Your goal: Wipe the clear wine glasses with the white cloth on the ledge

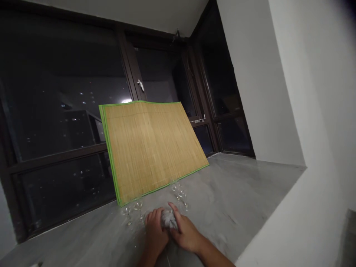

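Note:
Between my two hands is a bunched grey cloth (168,218), held low over the grey stone sill. My left hand (156,230) curls its fingers round the cloth's left side. From the right, my right hand (185,229) grips it, thumb and fingers bent about it. Whether a glass is inside the cloth cannot be made out. Just left of my hands stand two clear stemmed glasses, one a wine glass (138,204) and the other a similar glass (127,212). Beyond my right hand, more stemmed glasses (182,194) stand close together, blurred and faint.
A folded bamboo mat (155,144) with green edging leans against the dark window behind the glasses. The grey sill (222,193) runs to a white wall (280,92) on the right. A white window handle (140,85) shows above the mat.

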{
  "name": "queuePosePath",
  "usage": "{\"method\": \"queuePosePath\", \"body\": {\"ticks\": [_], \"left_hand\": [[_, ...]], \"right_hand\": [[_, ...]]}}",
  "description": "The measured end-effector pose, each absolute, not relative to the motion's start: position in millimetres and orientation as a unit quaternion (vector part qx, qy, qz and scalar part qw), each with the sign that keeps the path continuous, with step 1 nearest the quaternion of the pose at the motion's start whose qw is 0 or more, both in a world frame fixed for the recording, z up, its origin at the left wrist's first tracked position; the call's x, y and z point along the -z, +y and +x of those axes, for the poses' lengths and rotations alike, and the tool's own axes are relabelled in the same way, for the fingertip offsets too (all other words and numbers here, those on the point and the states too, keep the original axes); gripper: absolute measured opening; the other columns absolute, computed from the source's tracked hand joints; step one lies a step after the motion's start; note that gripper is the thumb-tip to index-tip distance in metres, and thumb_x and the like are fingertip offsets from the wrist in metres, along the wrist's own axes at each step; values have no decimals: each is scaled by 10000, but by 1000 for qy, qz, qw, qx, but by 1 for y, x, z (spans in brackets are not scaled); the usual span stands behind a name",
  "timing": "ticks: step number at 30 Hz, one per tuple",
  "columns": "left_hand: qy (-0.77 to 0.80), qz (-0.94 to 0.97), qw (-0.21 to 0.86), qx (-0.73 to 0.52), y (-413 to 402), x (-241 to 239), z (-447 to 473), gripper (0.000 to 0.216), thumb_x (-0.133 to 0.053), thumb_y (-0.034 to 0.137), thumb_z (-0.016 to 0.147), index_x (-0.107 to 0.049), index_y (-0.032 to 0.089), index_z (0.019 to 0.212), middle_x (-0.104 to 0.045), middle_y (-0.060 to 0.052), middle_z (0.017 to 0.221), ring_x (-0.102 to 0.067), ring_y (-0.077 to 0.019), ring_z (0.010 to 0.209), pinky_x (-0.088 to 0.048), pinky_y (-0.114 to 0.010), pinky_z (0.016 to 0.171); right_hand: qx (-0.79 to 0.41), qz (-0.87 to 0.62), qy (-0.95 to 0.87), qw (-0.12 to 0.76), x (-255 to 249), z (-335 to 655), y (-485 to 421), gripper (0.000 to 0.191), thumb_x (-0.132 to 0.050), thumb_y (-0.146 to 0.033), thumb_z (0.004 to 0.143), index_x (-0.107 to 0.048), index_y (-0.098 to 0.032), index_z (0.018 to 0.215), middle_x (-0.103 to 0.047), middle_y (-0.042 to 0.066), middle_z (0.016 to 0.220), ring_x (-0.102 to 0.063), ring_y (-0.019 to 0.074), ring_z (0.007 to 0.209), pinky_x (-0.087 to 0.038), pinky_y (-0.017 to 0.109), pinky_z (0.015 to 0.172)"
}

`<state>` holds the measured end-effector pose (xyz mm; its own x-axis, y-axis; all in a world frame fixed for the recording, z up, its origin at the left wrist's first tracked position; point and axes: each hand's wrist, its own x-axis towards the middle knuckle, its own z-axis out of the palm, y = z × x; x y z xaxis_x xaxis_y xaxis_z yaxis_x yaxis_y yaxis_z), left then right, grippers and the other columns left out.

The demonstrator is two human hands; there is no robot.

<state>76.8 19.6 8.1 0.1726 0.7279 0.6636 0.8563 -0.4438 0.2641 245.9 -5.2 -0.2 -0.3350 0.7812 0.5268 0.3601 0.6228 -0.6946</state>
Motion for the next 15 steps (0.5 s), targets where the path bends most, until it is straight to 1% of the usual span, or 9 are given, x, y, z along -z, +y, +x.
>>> {"method": "queuePosePath", "body": {"ticks": [3,9,12,15], "left_hand": [[-510,-771,73,375,19,-7,77,512,-498,85,600,-624,182,1087,-669,-103,1034,-574,-277,1035,-368,-419,976],[-484,-784,61,383,20,-6,77,492,-519,123,609,-635,213,1079,-670,-88,1029,-576,-287,1007,-366,-448,975],[-453,-801,60,387,19,-7,77,444,-537,164,641,-637,216,1071,-664,-89,1008,-578,-292,966,-379,-465,955],[-432,-810,56,393,18,-7,78,448,-552,185,628,-638,214,1067,-660,-92,990,-584,-297,942,-397,-472,940]], "right_hand": [[-246,-364,-783,439,2,246,-3,850,-504,-192,814,-132,-204,1578,-714,57,1084,-655,231,958,-464,312,860],[-269,-353,-783,435,0,246,-5,775,-498,-298,878,-168,-230,1577,-711,64,1175,-654,243,1023,-449,333,919],[-266,-359,-784,431,1,246,-6,819,-565,-352,854,-194,-228,1574,-674,91,1276,-635,270,1109,-438,351,961],[-260,-363,-784,431,2,246,-7,894,-637,-354,801,-204,-227,1573,-617,109,1370,-592,291,1206,-420,368,1010]]}}
